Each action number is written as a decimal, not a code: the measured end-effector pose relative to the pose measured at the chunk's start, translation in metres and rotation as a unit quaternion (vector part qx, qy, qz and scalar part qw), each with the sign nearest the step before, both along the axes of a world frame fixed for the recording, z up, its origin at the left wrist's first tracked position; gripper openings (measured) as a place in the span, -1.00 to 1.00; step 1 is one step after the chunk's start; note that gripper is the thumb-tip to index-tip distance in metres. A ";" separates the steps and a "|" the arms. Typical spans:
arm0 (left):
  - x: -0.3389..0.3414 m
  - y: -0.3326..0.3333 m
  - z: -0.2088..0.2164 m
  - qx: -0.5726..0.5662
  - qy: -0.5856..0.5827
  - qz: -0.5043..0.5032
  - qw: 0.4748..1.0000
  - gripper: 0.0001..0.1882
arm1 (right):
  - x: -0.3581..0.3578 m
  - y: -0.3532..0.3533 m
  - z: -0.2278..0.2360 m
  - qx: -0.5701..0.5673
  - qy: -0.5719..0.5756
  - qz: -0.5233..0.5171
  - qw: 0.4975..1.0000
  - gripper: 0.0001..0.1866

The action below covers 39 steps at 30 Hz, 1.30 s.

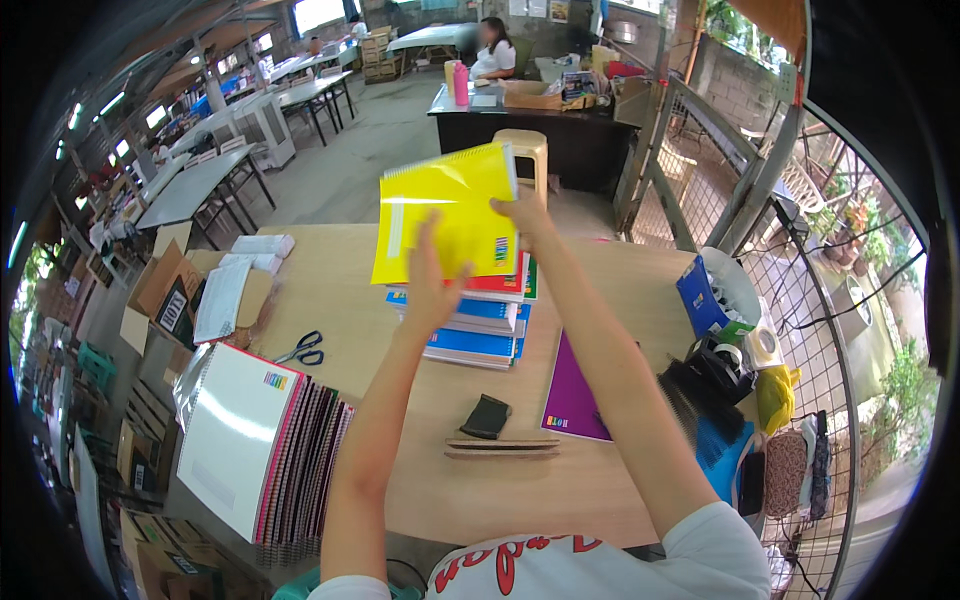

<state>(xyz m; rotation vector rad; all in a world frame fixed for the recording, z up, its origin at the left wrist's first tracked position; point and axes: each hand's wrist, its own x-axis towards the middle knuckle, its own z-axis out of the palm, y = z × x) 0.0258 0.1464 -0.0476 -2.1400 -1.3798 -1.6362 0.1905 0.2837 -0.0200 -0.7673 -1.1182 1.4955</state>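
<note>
A yellow spiral notebook (450, 200) is raised and tilted above the far middle of the table. My right hand (524, 220) grips its right edge, thumb on the front cover. In front of the cover is my left hand (436, 280), its fingers stretched and apart, slightly blurred; whether it touches the cover cannot be told. Beneath the yellow notebook stands a stack of notebooks, with a red one (510, 284) on top and blue ones (470, 345) lower down; part of the stack is hidden. A purple notebook (575, 390) lies flat, partly behind my right forearm.
At the left stands a thick row of spiral notebooks, a white one (240, 430) in front. Scissors (302, 348), a dark pad (487, 416) and thin brown strips (502, 449) lie on the table (420, 490). A blue box (703, 300) and black spiral coils (700, 400) sit at the right.
</note>
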 end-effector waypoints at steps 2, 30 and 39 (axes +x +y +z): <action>-0.066 0.002 0.004 0.052 -0.075 0.184 0.979 -0.18 | -0.007 -0.040 0.038 0.059 -0.041 0.026 0.997 -0.65; -0.065 -0.271 -0.220 -0.282 -0.475 -0.074 0.830 -0.59 | 0.091 -0.300 -0.127 0.156 -0.257 0.182 0.936 -0.66; -0.025 -0.253 -0.278 -0.405 -0.440 -0.161 0.785 -0.04 | 0.152 -0.328 -0.227 0.018 -0.166 0.093 0.982 -0.49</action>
